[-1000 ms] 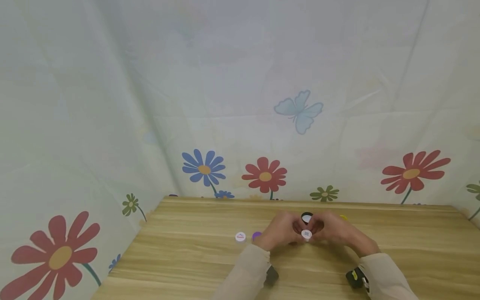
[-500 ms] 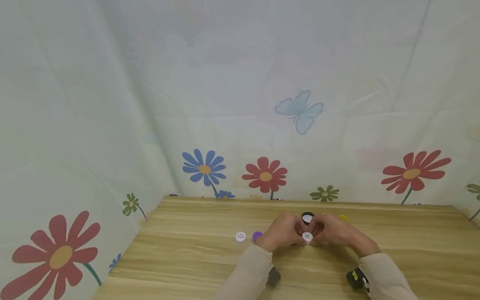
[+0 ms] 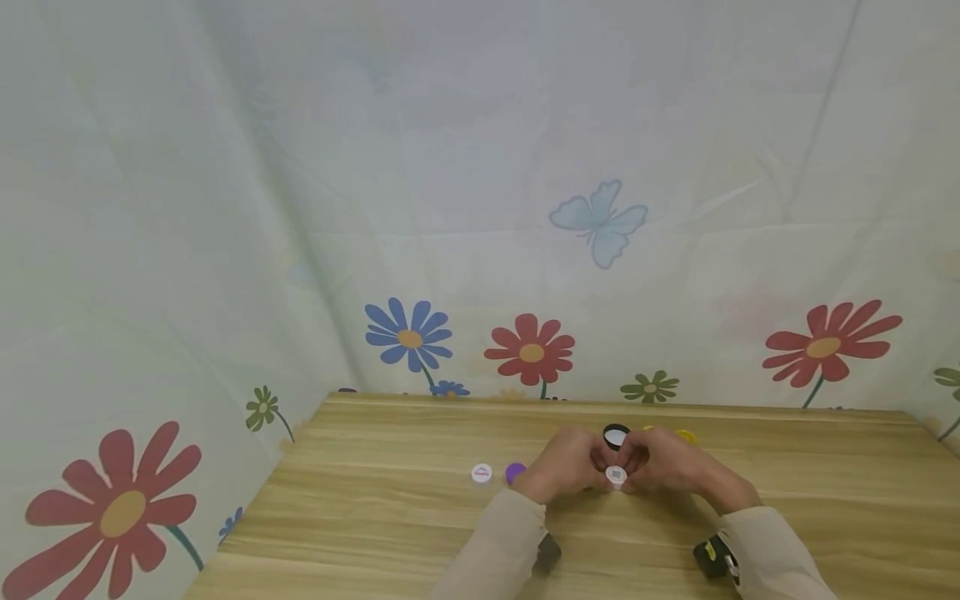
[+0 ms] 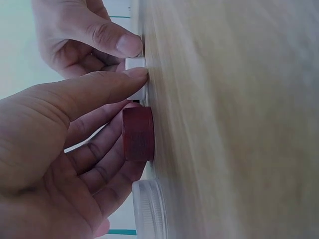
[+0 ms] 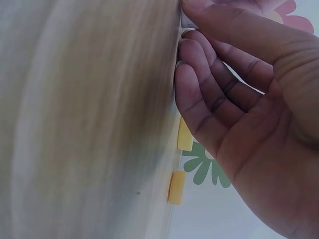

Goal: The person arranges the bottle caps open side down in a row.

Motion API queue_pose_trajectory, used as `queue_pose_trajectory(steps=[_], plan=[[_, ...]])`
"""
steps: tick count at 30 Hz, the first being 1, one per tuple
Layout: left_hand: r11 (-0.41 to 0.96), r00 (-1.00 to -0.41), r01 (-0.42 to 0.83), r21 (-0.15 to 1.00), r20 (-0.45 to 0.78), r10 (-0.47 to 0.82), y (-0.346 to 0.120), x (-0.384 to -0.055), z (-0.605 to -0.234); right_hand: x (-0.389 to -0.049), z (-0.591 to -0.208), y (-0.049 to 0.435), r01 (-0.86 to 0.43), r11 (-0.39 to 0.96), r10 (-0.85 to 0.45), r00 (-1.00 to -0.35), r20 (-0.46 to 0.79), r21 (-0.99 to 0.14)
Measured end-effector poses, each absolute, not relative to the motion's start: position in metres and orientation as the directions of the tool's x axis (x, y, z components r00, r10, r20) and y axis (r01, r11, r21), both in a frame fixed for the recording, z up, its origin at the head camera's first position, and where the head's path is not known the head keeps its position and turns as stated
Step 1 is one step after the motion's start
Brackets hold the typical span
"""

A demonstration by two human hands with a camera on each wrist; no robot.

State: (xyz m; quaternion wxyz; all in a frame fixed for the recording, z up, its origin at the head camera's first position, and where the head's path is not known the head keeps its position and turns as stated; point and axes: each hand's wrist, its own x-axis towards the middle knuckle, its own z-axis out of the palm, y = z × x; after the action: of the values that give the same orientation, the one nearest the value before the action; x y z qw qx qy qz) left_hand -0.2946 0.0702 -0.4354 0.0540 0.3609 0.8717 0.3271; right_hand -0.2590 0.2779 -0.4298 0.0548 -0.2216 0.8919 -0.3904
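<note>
In the head view both hands meet over the wooden table around a small white bottle cap (image 3: 616, 475) with a square printed code on top. My left hand (image 3: 572, 461) pinches the cap from the left, its thumb on the near side. From the right, my right hand (image 3: 663, 458) pinches the same cap. The left wrist view shows the white cap (image 4: 135, 63) low against the table between the two thumbs. A dark red cap (image 4: 138, 133) stands beside the curled fingers of my left hand. Part of the white cap is hidden by fingers in the right wrist view.
A black-rimmed cap with a white inside (image 3: 617, 436) lies just behind the hands. To the left are a white cap with a red print (image 3: 482, 473) and a purple cap (image 3: 515, 473). Yellow caps (image 5: 185, 134) sit to the right. A translucent ridged cap (image 4: 150, 209) is nearby.
The white cap has come slightly down and toward me between both hands, most of it in the first half second. The hands otherwise stay nearly still around it.
</note>
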Motion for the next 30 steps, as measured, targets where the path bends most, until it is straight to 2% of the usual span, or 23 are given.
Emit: queue_pose_trajectory(steps=[4,9,14,22,30], plan=[[0.518,-0.733,0.582,0.627,0.130,0.667,0.069,-0.295,-0.435,-0.259,-0.430,0.279,-0.340,0.590,-0.435,-0.898,0.066,-0.733],[0.481,-0.742,0.510,0.713,0.082,0.665,0.065,-0.297,-0.435,-0.259,-0.430,0.282,-0.325,0.584,-0.435,-0.899,0.051,-0.744],[0.443,-0.762,0.431,0.786,0.055,0.645,0.064,-0.302,-0.435,-0.259,-0.424,0.286,-0.391,0.565,-0.434,-0.890,0.140,-0.727],[0.433,-0.775,0.531,0.728,0.211,0.596,0.072,-0.311,-0.431,-0.264,-0.421,0.288,-0.410,0.599,-0.316,-0.910,0.267,-0.688],[0.466,-0.829,0.505,0.726,0.259,0.495,0.080,-0.317,-0.436,-0.271,-0.423,0.289,-0.425,0.636,-0.199,-0.897,0.396,-0.644]])
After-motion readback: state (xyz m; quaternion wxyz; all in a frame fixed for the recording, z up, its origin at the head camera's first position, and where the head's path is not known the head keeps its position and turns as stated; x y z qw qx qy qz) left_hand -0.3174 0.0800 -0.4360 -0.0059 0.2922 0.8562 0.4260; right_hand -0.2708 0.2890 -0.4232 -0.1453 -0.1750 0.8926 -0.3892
